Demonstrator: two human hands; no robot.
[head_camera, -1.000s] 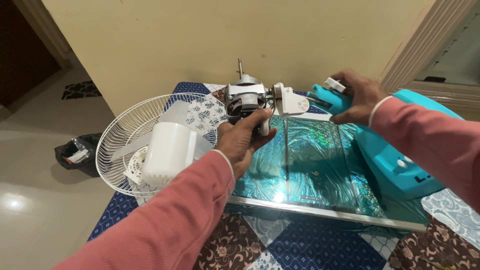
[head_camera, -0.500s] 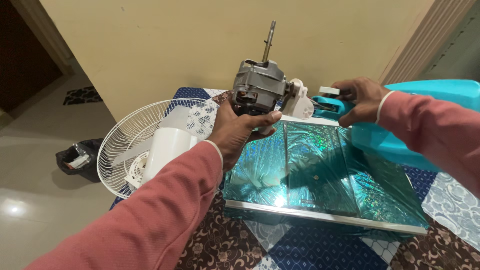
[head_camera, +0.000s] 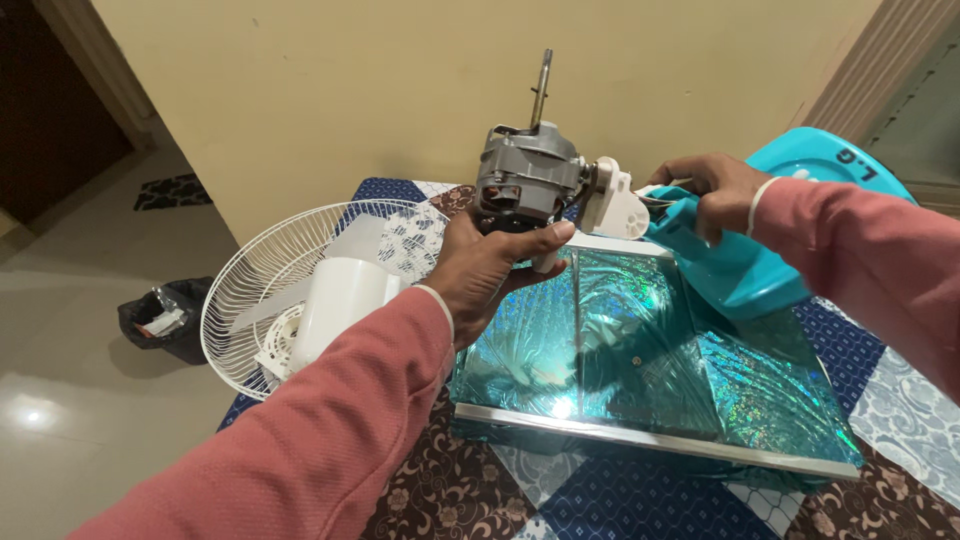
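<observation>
Nearest the camera, two arms in salmon-pink knit sleeves are reaching out over a table covered with a blue and brown patterned cloth, and a flat rectangular box wrapped in shiny teal holographic foil is lying across the table's near edge. Just past the box's far left corner, the left hand is closing around the underside of a grey metal fan motor, holding it up off the table with its steel shaft pointing upward. A white plastic neck joint is sticking out of the motor's right side, and the right hand is pinching shut on the top of a turquoise plastic fan stand body right where it meets that joint. The step in hand seems to be working the motor's neck joint at the stand's head; a next move would likely call for a steady left-hand grip while the right hand aligns the two parts. Farther left, a white wire fan guard holding a white plastic cover is resting at the table's left edge, and a black bag is sitting on the floor beyond.
</observation>
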